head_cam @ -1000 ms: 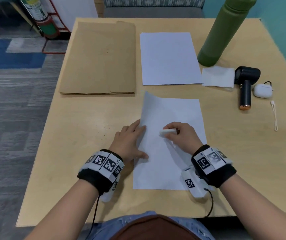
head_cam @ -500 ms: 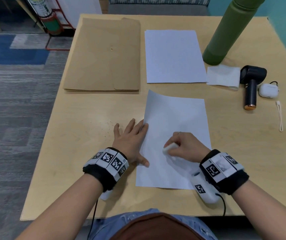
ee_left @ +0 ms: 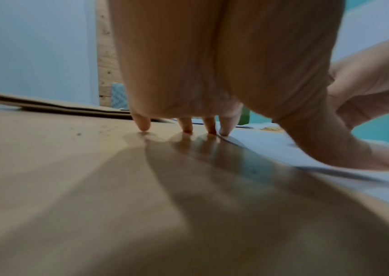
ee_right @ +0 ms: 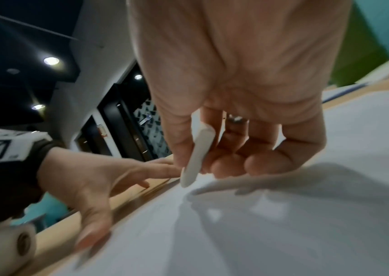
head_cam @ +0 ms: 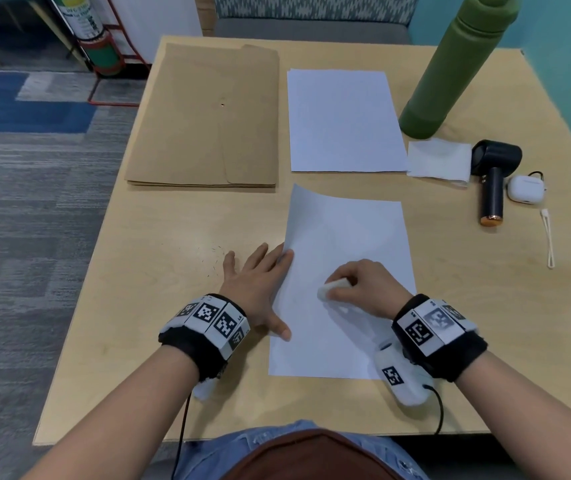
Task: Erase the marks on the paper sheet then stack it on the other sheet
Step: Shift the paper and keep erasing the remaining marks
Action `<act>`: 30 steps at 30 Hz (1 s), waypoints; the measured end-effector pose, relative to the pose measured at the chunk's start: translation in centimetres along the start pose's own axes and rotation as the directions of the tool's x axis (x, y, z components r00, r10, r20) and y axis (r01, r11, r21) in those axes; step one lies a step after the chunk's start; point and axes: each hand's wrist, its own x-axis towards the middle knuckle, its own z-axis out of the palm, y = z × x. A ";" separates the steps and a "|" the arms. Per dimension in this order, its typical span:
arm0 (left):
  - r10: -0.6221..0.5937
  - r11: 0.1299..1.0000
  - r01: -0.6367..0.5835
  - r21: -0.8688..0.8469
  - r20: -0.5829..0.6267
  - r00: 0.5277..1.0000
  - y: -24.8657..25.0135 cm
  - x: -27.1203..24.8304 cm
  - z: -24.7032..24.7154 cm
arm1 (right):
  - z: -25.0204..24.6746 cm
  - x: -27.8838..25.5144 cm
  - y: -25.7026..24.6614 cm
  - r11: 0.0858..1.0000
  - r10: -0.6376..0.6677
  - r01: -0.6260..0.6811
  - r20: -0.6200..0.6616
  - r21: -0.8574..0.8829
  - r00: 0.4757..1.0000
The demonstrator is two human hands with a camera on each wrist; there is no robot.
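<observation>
A white paper sheet (head_cam: 346, 237) lies on the table in front of me, its far left corner curled up. My right hand (head_cam: 363, 287) pinches a white eraser (head_cam: 333, 288) and holds its tip against the sheet; the right wrist view shows the eraser (ee_right: 199, 155) between thumb and fingers, touching the paper (ee_right: 306, 214). My left hand (head_cam: 260, 282) lies flat with straight fingers, index and thumb pressing the sheet's left edge; the left wrist view shows its fingertips (ee_left: 186, 128) on the table. A second white sheet (head_cam: 343, 119) lies further back.
A brown envelope (head_cam: 208, 116) lies at the back left. A green bottle (head_cam: 457, 64), a white napkin (head_cam: 440, 157), a black hand-held fan (head_cam: 493, 181), a white earbud case (head_cam: 526, 189) and a white strap (head_cam: 548, 237) occupy the right side. Eraser crumbs (head_cam: 213, 254) dot the table (head_cam: 173, 306).
My right hand with the eraser has moved toward me and back a little across the sheet. The left hand stays flat on the sheet's left edge.
</observation>
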 end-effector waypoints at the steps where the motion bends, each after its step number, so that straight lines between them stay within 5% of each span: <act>1: 0.003 1.000 -0.003 -0.018 0.000 1.000 -0.2 0.1 -0.1 | 0.1 0.3 -0.4 1.000 -0.010 0.010 -0.027 -0.001 1.000; 5: 0.008 0.999 -0.009 -0.032 -0.030 1.000 -1.0 0.6 -0.4 | 1.0 2.0 -2.7 0.999 -0.047 0.047 -0.032 -0.008 0.998; 10: 0.008 1.000 -0.008 0.019 -0.038 0.999 -1.0 0.8 -0.4 | 1.8 4.2 -3.5 0.993 0.016 0.007 -0.198 0.114 0.980; 16: 0.023 0.999 -0.022 0.029 -0.037 0.999 -1.0 0.7 -0.3 | 2.7 2.0 -3.4 0.987 -0.141 0.146 0.077 -0.068 0.987; 21: 0.013 1.000 -0.013 0.025 -0.037 0.999 -1.0 0.7 -0.4 | 1.8 4.6 -3.8 0.998 -0.062 0.066 -0.159 0.019 0.985; 27: 0.016 0.999 -0.015 0.040 -0.036 0.999 -1.1 0.9 -0.2 | 3.1 1.3 -2.9 0.983 -0.156 0.170 0.170 -0.068 0.973; 30: 0.021 0.999 -0.020 0.034 -0.037 0.999 -1.1 0.9 -0.2 | 2.1 3.0 -3.2 0.994 -0.095 0.096 0.027 -0.053 0.995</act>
